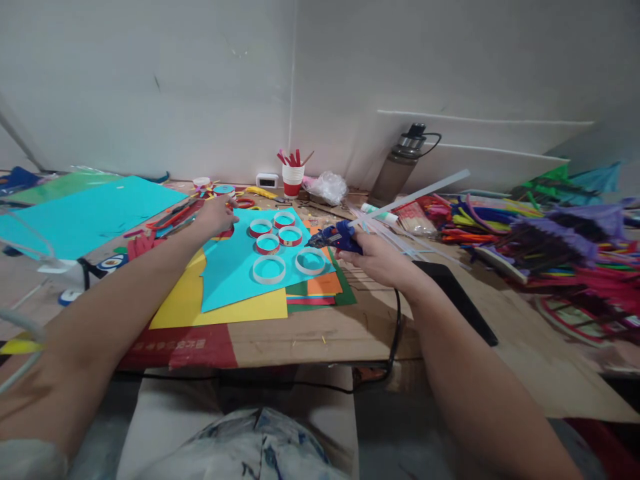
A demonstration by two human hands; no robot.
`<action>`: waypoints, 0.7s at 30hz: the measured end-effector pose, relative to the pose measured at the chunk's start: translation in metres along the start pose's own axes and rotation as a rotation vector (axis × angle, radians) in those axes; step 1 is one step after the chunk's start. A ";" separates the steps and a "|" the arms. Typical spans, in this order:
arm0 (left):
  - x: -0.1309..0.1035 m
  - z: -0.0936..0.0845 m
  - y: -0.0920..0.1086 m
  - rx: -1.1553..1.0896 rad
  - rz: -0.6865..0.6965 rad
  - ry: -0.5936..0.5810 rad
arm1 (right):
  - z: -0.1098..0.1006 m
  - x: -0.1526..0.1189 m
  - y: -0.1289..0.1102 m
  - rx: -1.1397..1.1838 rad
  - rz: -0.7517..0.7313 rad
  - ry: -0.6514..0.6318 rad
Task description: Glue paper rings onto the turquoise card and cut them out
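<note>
My right hand [377, 257] is wrapped round a dark blue hot glue gun [337, 238], its nozzle pointing left over the paper rings. A long translucent glue stick [420, 197] slants up behind the gun. Below the nozzle, a white paper ring [311, 269] stands on a turquoise sheet [235, 280], with another white ring [269, 279] to its left. Several red-and-white rings [268, 249] are grouped behind them. My left hand [216, 215] is over the sheet's far left corner, fingers loosely apart, close to a small round piece with a blue top [224, 191].
Yellow paper [225, 313] and other coloured sheets lie underneath. Behind are a paper cup with red sticks [293, 180], a small white display [267, 181] and a bottle [397, 167]. A black tablet-like slab [457, 300] and pipe cleaners [470, 220] lie right. A cable [397, 327] hangs over the table edge.
</note>
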State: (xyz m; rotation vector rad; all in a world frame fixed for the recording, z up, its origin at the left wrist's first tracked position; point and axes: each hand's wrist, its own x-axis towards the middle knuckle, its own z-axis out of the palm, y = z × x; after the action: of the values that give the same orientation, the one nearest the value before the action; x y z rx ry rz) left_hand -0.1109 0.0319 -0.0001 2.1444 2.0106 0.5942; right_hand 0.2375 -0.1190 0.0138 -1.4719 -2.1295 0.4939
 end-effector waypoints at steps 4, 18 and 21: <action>0.010 0.008 0.005 -0.087 0.044 0.075 | 0.000 0.000 0.007 0.003 -0.010 -0.005; -0.050 -0.010 0.022 -0.300 0.462 -0.140 | -0.005 -0.002 0.007 0.032 0.012 -0.018; -0.070 -0.007 0.025 -0.343 0.479 -0.157 | -0.007 -0.003 0.005 0.036 0.048 -0.005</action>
State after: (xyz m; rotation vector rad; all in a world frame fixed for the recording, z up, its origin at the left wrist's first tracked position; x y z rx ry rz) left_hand -0.0927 -0.0400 0.0024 2.3599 1.2081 0.7376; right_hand 0.2458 -0.1199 0.0159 -1.5062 -2.0821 0.5516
